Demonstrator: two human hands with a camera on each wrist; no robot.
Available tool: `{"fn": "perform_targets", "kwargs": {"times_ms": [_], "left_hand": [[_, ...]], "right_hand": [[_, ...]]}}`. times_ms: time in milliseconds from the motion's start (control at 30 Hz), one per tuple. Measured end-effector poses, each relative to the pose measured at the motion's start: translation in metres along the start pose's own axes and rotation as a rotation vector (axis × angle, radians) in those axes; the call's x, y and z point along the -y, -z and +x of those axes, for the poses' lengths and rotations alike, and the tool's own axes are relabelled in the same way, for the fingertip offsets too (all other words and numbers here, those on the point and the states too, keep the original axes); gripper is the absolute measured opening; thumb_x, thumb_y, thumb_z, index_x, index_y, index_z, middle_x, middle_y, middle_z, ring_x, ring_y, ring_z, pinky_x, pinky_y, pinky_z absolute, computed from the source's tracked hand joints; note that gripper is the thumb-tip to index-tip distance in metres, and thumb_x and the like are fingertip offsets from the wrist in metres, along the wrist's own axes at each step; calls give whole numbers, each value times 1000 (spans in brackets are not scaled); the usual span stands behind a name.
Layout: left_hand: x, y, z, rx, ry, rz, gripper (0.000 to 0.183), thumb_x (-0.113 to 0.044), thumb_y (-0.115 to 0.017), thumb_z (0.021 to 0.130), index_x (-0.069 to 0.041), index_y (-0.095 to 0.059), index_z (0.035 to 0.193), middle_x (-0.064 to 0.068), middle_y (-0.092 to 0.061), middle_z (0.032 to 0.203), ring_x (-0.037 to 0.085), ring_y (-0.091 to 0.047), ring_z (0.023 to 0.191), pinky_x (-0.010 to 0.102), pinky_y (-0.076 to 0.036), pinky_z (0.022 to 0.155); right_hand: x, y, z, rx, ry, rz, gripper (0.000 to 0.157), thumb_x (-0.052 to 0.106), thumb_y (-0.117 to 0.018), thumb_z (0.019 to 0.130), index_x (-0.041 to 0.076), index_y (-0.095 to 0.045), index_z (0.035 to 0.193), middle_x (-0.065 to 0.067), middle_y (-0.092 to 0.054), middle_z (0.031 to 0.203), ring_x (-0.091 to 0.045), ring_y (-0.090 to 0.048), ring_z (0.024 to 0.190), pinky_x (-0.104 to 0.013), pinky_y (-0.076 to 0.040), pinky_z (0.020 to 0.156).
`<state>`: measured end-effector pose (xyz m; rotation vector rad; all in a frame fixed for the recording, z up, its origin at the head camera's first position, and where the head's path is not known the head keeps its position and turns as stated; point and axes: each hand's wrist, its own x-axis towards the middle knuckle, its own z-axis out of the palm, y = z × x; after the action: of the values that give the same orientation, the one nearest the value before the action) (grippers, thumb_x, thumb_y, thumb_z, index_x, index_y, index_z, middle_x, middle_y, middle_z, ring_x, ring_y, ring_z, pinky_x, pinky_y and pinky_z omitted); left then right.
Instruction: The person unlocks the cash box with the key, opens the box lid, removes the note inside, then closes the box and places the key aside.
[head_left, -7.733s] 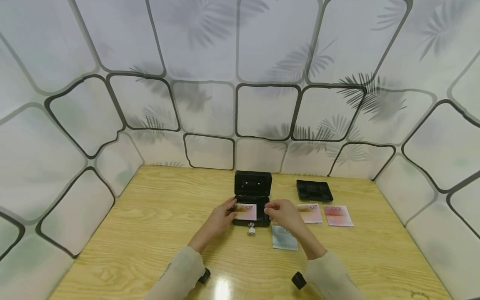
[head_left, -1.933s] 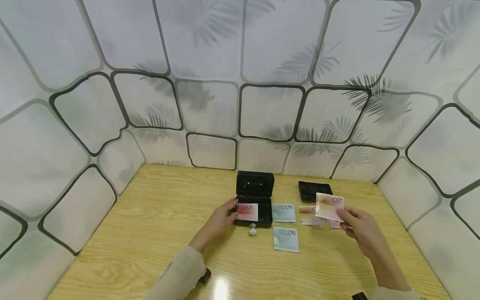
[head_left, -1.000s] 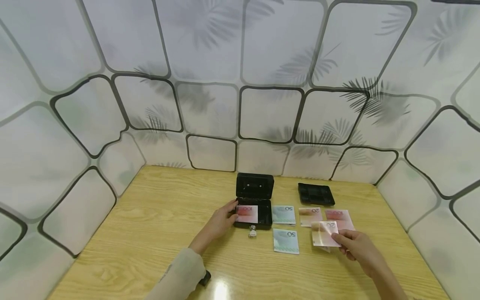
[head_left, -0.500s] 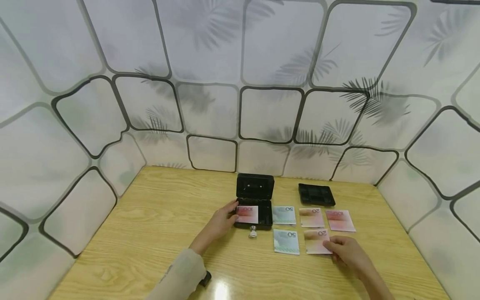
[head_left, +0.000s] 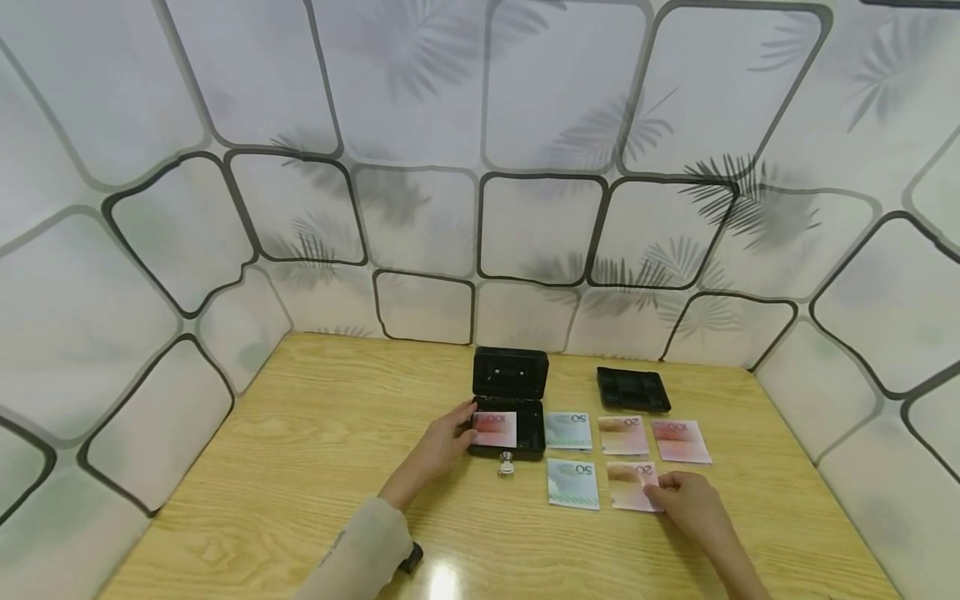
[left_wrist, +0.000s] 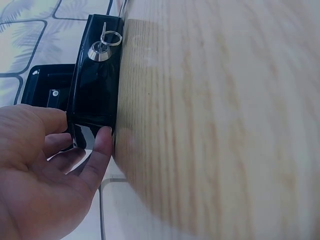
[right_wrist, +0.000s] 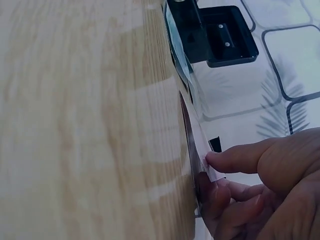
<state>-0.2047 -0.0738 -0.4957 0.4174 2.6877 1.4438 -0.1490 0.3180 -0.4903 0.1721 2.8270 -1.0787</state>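
A black cash box (head_left: 530,429) stands on the table with its lid (head_left: 510,379) raised. Inside, on its left, lies a red 100 banknote (head_left: 497,429). My left hand (head_left: 438,442) grips the box's left wall; in the left wrist view, thumb and fingers pinch the end of it. Keys on a ring (left_wrist: 111,37) hang from the front lock (left_wrist: 99,51). Front right, my right hand (head_left: 693,504) pinches the right edge of a 20 banknote (head_left: 628,485) low over the table. In the right wrist view, the thumb lies on top of the banknote (right_wrist: 200,140), fingers underneath.
Right of the box lie 50 banknotes (head_left: 567,431), 20 banknotes (head_left: 623,436) and red 100 banknotes (head_left: 681,442) in a row. Another 50 banknote (head_left: 573,483) lies in front. A black compartment tray (head_left: 632,389) sits behind them. A patterned fabric wall (head_left: 420,304) closes the back.
A 20 banknote at the top inside the box gave way to a 100 banknote. 50 banknotes now lie beside the box. My right hand lowered the 20 banknote leftward into the front row.
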Motion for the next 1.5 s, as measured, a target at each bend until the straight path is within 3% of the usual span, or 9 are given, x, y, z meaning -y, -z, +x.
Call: {"fn": "perform_targets", "kwargs": {"times_ms": [200, 933, 1133, 1333, 1500], "left_hand": [[0, 0, 0, 3, 11, -13, 49, 0, -58, 103, 10, -46, 150, 27, -40, 158, 44, -39, 144, 56, -32, 117], [1, 0, 1, 3, 24, -13, 50, -1, -58, 103, 8, -46, 151, 24, -40, 159, 44, -38, 145, 57, -34, 116], [1, 0, 1, 6, 25, -5, 50, -2, -58, 104, 8, -45, 151, 24, -40, 159, 43, -39, 145, 56, -34, 116], [1, 0, 0, 10, 34, -7, 50, -3, -57, 104, 7, -44, 152, 24, -39, 160, 43, -38, 145, 56, -33, 117], [2, -1, 0, 9, 22, 1, 50, -2, -57, 104, 8, -45, 151, 25, -40, 159, 43, -39, 145, 56, -34, 116]], "right_hand": [[3, 1, 0, -1, 4, -84, 29, 25, -77, 91, -3, -72, 95, -10, -72, 87, -21, -59, 77, -35, -48, 66], [7, -1, 0, -26, -10, -93, 26, 22, -76, 91, -2, -72, 98, 0, -70, 81, -18, -58, 74, -33, -46, 62], [9, 1, -4, -30, 0, -112, 35, 26, -75, 93, -7, -70, 102, -10, -72, 87, -23, -64, 78, -39, -51, 65], [23, 7, -10, -95, 11, -97, 36, 27, -71, 97, -7, -71, 108, -7, -67, 86, -22, -59, 76, -35, -47, 62], [37, 6, -9, -172, 77, -1, 30, 21, -71, 98, -6, -72, 109, -11, -73, 91, -22, -66, 80, -32, -52, 66]]}}
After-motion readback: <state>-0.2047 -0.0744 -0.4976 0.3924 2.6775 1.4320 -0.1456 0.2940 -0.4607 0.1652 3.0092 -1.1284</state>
